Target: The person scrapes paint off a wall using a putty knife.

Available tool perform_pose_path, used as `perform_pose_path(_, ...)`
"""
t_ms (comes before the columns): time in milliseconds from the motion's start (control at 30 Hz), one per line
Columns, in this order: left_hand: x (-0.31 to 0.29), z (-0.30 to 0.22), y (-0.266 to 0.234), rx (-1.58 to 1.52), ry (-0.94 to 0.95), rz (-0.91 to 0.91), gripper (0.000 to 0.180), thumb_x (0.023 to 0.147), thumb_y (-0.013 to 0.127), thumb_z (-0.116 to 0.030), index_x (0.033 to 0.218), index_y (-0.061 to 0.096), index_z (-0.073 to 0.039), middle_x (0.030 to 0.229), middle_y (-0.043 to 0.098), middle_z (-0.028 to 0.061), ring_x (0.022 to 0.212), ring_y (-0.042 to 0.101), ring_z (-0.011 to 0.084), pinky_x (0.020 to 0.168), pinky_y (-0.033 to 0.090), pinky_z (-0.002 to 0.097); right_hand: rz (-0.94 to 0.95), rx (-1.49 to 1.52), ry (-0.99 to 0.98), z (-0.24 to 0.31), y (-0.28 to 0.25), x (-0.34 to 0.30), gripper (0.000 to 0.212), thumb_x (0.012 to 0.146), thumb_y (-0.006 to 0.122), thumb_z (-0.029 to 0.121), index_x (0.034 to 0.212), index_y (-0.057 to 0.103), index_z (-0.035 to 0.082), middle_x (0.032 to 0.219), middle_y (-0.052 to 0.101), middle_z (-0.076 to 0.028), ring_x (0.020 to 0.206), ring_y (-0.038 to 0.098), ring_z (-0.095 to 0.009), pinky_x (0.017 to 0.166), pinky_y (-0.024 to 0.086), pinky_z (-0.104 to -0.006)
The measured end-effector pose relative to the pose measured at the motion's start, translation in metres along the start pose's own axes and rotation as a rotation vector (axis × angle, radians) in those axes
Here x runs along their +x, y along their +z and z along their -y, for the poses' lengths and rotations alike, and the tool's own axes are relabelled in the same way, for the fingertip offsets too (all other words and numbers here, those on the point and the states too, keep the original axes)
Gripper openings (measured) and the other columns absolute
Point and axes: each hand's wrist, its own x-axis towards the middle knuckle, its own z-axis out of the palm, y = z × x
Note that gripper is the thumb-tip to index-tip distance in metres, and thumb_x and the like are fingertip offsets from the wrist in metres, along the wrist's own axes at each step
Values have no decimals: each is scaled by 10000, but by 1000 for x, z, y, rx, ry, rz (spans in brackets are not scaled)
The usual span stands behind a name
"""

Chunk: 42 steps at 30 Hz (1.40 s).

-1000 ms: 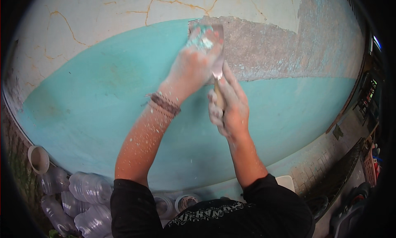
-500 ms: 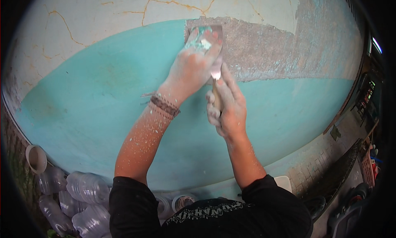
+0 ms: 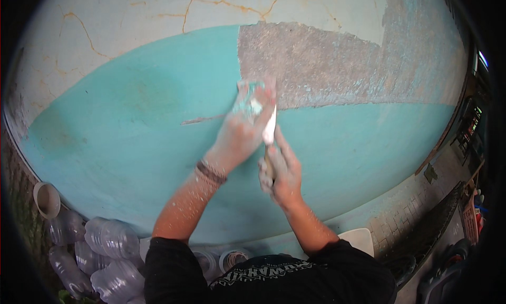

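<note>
A scraper (image 3: 270,131) with a wide metal blade and a light handle lies against the painted wall (image 3: 126,161). My right hand (image 3: 285,176) is closed around its handle. Above it, my left hand (image 3: 238,134) grips the blade, with the fingers pressed on its upper part. White dust coats both hands, and turquoise flakes sit on the left fingers and blade. The blade end meets the lower left corner of a bare grey-brown patch (image 3: 316,61), at the edge of the turquoise paint. Blur and flakes partly hide the left fingertips.
Several clear plastic bottles (image 3: 113,238) lie at the lower left beside a pale round container (image 3: 47,200). A narrow scratch (image 3: 203,120) marks the turquoise paint left of my hands. Orange-brown cracks (image 3: 226,4) run across the pale upper wall. A white object (image 3: 358,239) stands near my right elbow.
Both hands have moved down the wall and slightly left with the scraper. The upper left part of the bare patch, covered before, now shows.
</note>
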Motion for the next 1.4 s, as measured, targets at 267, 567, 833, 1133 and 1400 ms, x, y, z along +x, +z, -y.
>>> perform_pose_path(267,-21,3,12,35,-36,43,482,769,638,-39,1244,581,21,1367,519,188,1281,492,359,1098,367,546,-33,51,45,-19,-20,-3,537,1020,485,217,1513,298,116,705,493,-16,469,382,-55,386,309,-200)
perform_pose_path(567,-33,-14,23,7,-20,79,465,786,629,-55,1239,572,36,1344,532,187,1286,479,368,1107,362,525,-98,26,7,-28,-21,-15,528,1026,469,199,1509,291,82,700,490,-23,461,386,-56,379,302,-190)
perform_pose_path(833,-15,-5,22,5,79,7,451,808,593,-68,1244,565,46,1324,549,189,1271,498,360,1114,352,532,-141,5,4,-22,-21,-6,544,1022,476,202,1512,278,73,710,506,-28,456,392,-60,376,315,-193)
perform_pose_path(1133,-13,-9,23,-35,70,1,465,796,610,-76,1244,564,40,1304,562,202,1247,523,364,1122,338,537,-192,-13,48,-17,-20,-10,532,1023,467,203,1509,290,79,709,517,-33,452,397,-62,378,320,-195)
perform_pose_path(1400,-32,-21,20,-52,-3,-10,458,781,629,-76,1223,580,34,1346,532,186,1284,485,357,1115,346,533,-163,-43,47,-30,-24,-21,534,1026,451,202,1516,268,95,712,527,-49,438,386,-59,368,304,-186)
